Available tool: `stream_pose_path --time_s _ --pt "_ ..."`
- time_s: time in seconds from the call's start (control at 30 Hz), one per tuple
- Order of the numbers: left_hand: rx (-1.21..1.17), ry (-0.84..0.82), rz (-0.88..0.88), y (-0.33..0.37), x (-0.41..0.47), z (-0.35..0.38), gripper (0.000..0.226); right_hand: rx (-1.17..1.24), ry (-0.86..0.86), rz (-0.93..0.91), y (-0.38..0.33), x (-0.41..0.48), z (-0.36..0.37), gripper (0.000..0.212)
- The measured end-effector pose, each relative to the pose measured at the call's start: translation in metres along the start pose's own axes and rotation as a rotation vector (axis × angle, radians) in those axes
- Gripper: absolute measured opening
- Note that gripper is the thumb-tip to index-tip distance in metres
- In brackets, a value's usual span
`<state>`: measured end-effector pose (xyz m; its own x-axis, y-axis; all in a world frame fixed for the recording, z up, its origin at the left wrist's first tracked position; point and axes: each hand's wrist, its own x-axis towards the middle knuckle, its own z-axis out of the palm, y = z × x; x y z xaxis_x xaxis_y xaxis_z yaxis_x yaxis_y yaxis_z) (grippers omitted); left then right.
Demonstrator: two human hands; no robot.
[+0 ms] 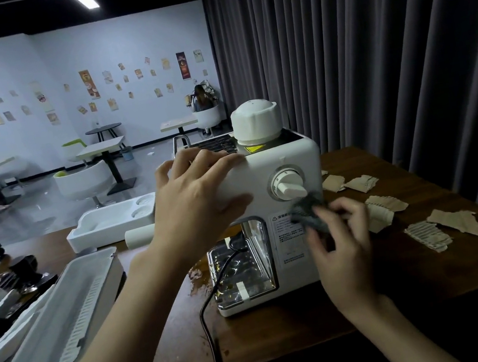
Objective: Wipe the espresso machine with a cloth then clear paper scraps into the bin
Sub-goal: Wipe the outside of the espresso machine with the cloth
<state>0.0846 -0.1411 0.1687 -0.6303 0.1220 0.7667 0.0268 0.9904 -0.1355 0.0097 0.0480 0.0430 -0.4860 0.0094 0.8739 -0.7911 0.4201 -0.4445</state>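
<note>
A white espresso machine (pixel 275 161) stands on the wooden table (pixel 288 325), with a round dial on its front and a white cap on top. My left hand (pixel 194 204) grips its upper left corner, fingers over the top edge and thumb on the front. My right hand (pixel 343 245) holds a dark grey cloth (pixel 308 210) against the front panel just below the dial; the cloth is blurred. Several torn brown paper scraps (pixel 449 223) lie on the table to the right of the machine.
A black power cord (pixel 208 323) runs from the drip tray toward the table's front edge. A white plastic tray (pixel 61 323) sits at left, a foam insert (pixel 111 222) behind it. Dark curtains hang at right. People and café tables stand far behind.
</note>
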Motion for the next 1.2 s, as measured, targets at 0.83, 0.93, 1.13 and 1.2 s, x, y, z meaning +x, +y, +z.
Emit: stream_pose_path --time_s 0.83,0.93,1.13,1.2 --pt "-0.097 0.062 0.062 -0.009 -0.006 0.005 0.061 0.053 0.056 0.175 0.002 -0.019 0.012 0.030" --pt "-0.141 0.061 0.019 -0.010 -0.011 0.008 0.065 0.027 -0.067 0.094 -0.009 -0.030 0.022 0.034" --pt "-0.221 0.093 -0.085 -0.003 -0.022 0.013 0.063 0.040 -0.029 0.125 0.008 -0.030 0.012 0.035" --pt "-0.223 0.098 -0.097 -0.001 -0.023 0.015 0.064 0.023 0.060 0.229 0.010 -0.030 0.010 0.033"
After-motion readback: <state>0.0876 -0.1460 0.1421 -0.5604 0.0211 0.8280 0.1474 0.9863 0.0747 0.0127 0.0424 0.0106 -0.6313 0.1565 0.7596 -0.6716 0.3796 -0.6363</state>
